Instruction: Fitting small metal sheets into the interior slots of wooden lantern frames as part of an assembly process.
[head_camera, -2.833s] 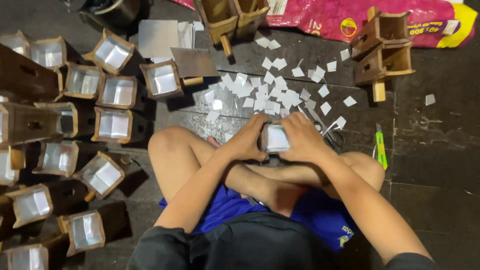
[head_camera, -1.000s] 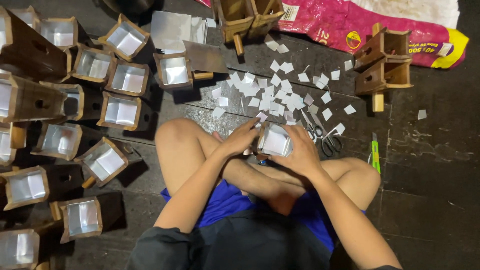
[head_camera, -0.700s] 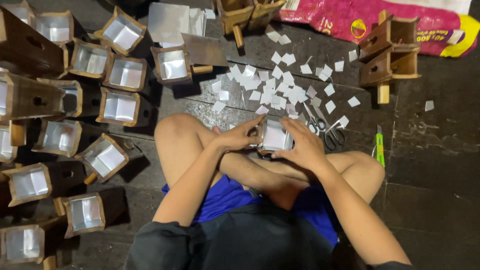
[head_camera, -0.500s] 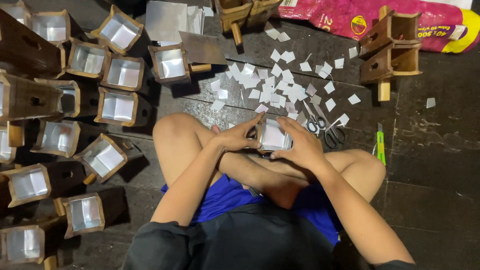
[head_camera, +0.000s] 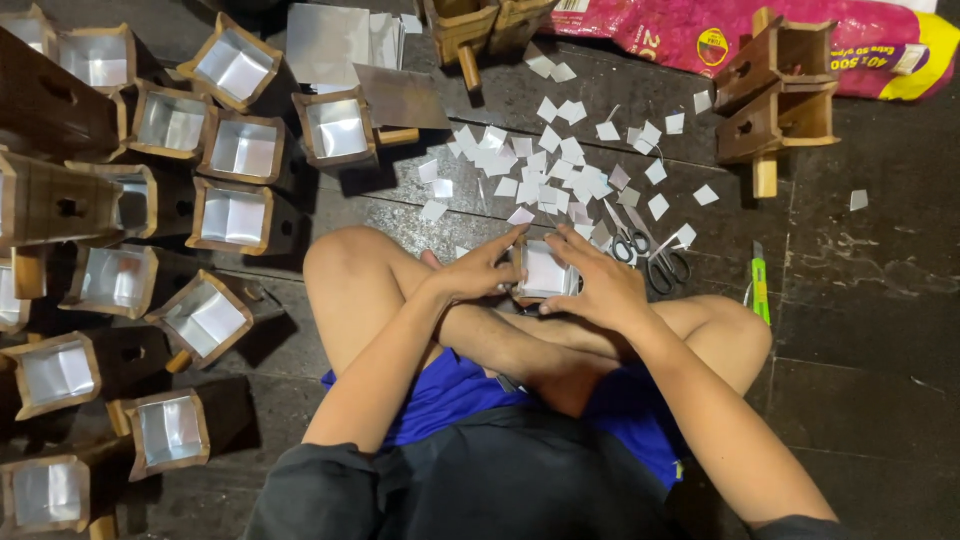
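Small wooden box (head_camera: 545, 270), white-lined, gripped by both hands over crossed legs.
Left hand (head_camera: 478, 272) and right hand (head_camera: 600, 290) clasp its sides; scissors (head_camera: 645, 255) just right.

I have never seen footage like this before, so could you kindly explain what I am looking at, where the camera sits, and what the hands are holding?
There is no machine here. The camera is worn on a person's head and looks down at their crossed legs as they sit on a dark floor. The left hand and right hand together grip a small wooden box lined with white paper. To the left lie many similar lined boxes. Ahead are scattered small paper squares, a pair of scissors, and a green utility knife to the right. Farther back are unlined wooden boxes and a pink bag.
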